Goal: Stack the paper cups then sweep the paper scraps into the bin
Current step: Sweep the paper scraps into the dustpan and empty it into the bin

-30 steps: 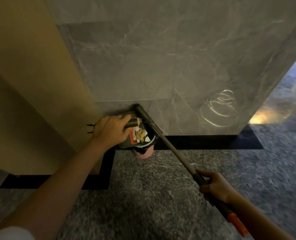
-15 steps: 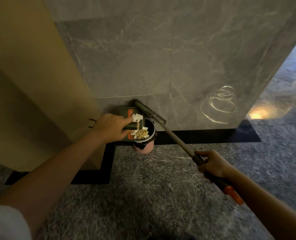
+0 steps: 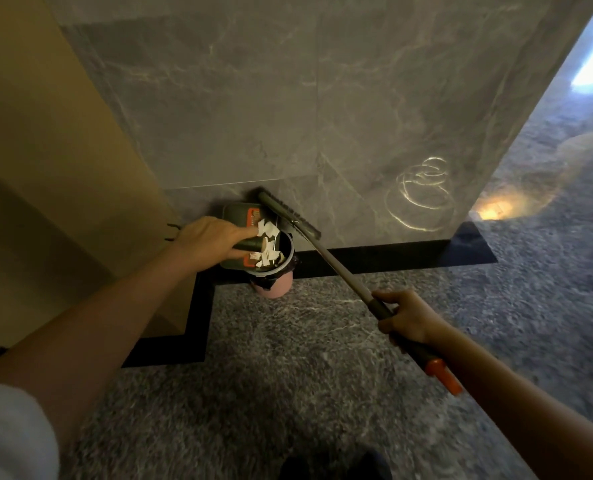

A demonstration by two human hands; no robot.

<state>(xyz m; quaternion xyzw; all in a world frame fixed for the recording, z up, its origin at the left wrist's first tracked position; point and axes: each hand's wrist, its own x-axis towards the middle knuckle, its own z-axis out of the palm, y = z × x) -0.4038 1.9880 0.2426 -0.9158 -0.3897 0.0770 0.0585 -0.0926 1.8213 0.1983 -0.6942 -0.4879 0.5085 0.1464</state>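
My left hand (image 3: 212,242) grips the handle of a dark green dustpan (image 3: 236,216), which is held tilted over a small pink bin (image 3: 275,285) lined with a black bag. White paper scraps (image 3: 266,242) lie at the dustpan's lip and inside the bin's mouth. My right hand (image 3: 409,315) grips the long handle of a broom (image 3: 336,268), whose head (image 3: 288,216) sits just behind the bin against the wall. An orange end cap (image 3: 442,375) shows past my right wrist. No paper cups are in view.
A grey marble wall (image 3: 323,116) stands directly behind the bin, with a tan panel (image 3: 45,150) to the left. Black floor trim (image 3: 374,259) runs along the wall base. Speckled grey stone floor (image 3: 288,375) spreads toward me and rightward.
The dustpan has tipped further over the bin and more white scraps now show at its lip and in the bin. The broom head has stayed behind the bin.
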